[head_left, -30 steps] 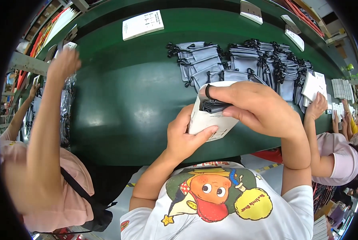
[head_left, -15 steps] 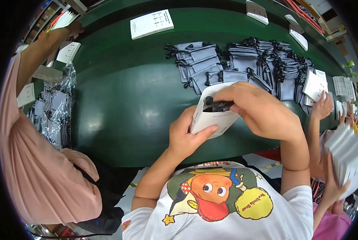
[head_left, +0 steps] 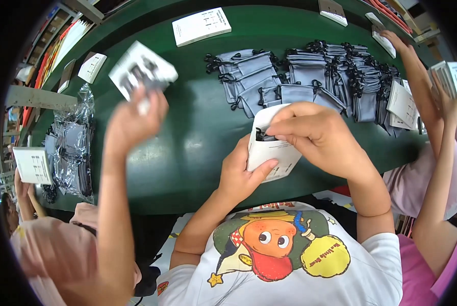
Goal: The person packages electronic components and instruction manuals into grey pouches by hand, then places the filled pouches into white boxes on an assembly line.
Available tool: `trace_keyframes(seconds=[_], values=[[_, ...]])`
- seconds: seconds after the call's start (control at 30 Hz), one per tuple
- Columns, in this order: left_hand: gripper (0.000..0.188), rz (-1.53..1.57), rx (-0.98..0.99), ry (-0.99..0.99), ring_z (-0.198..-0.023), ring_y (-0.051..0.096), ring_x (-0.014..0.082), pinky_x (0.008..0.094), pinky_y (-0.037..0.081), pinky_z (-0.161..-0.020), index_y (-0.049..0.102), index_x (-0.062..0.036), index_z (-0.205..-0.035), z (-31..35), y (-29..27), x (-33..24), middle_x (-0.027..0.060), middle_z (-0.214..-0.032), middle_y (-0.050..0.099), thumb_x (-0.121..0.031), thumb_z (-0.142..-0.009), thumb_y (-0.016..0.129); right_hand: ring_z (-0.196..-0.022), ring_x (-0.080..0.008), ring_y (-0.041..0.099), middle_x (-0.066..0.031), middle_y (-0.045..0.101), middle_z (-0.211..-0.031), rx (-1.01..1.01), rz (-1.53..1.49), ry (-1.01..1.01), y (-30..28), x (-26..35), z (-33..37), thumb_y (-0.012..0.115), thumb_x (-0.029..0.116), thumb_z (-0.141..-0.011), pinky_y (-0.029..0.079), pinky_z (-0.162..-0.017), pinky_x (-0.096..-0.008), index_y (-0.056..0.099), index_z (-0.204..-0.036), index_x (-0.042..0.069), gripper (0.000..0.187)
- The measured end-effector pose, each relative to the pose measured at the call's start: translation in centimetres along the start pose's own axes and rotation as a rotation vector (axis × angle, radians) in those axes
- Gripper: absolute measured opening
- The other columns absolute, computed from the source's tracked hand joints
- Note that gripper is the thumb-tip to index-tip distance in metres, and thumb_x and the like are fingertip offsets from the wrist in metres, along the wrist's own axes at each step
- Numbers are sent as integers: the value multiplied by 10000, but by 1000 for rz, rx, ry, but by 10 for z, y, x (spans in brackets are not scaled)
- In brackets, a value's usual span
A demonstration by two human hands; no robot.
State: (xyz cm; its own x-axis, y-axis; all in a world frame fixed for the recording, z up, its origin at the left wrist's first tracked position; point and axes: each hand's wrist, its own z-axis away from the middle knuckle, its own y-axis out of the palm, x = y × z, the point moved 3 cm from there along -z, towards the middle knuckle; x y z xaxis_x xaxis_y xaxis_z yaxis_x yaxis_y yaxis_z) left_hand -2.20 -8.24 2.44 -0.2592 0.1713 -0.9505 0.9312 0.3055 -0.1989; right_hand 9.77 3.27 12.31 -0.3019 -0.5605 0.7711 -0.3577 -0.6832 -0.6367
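Note:
My left hand [head_left: 237,172] grips a flat white box [head_left: 274,154] from its left side, thumb across the front. The box is tilted, its top flap raised. My right hand [head_left: 320,135] is at the mouth, with thumb and fingers pinched on a dark pouch [head_left: 261,134] whose black cord ends show inside. The rest of that pouch is hidden in the box. Just beyond my hands lie grey drawstring pouches [head_left: 297,94] with black cords, in overlapping rows and stacks.
On the left, a co-worker's hand [head_left: 142,115] moves a white box [head_left: 143,69], blurred, over the green table [head_left: 177,168]. A clear bag of grey pouches [head_left: 74,148] lies beyond. White box stacks [head_left: 202,26] stand at the far side. Other co-workers' arms [head_left: 422,84] reach in at right.
My right fingers have drawn closer together at the box mouth, and less of the dark pouch shows. A co-worker's arm has swung in from the left with a white box.

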Motion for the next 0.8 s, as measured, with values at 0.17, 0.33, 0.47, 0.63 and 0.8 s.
trace_keyframes(seconds=[0.17, 0.33, 0.47, 0.63, 0.8], values=[[545, 380, 16, -148, -890, 584, 199, 276, 474, -752, 398, 17, -1248, 28, 22, 20, 161, -1122, 552, -15, -767, 653, -811, -240, 555, -98, 612, -969, 5, 224, -21, 19, -7, 22, 575, -29, -727, 449, -720, -307, 599, -1060, 29, 340], [577, 345, 99, -126, -900, 577, 203, 277, 482, -751, 334, 1, -1285, 39, 23, 25, 173, -1131, 515, 12, -782, 616, -872, -262, 572, -103, 608, -1010, -96, 393, -26, 66, -21, 44, 576, 4, -750, 458, -767, -329, 593, -1049, 26, 301], [564, 353, 157, -190, -891, 575, 200, 272, 488, -741, 331, -13, -1279, 46, 11, 25, 176, -1106, 507, 25, -784, 600, -915, -277, 567, -103, 602, -1034, -177, 322, -32, 74, -24, 58, 583, 29, -757, 447, -825, -339, 593, -1038, 35, 282], [537, 414, 150, -273, -871, 570, 196, 269, 491, -719, 346, -24, -1260, 56, 4, 29, 179, -1093, 502, 36, -783, 584, -951, -283, 560, -110, 597, -1054, -306, 404, -74, 68, -28, 78, 599, 48, -756, 438, -867, -336, 591, -1034, 43, 278], [508, 395, 129, -228, -862, 562, 197, 272, 487, -711, 357, -28, -1243, 59, -2, 29, 183, -1108, 497, 32, -787, 573, -937, -261, 573, -123, 598, -1052, -571, 353, -40, 64, -34, 85, 608, 51, -769, 454, -836, -306, 589, -1013, 38, 246]])
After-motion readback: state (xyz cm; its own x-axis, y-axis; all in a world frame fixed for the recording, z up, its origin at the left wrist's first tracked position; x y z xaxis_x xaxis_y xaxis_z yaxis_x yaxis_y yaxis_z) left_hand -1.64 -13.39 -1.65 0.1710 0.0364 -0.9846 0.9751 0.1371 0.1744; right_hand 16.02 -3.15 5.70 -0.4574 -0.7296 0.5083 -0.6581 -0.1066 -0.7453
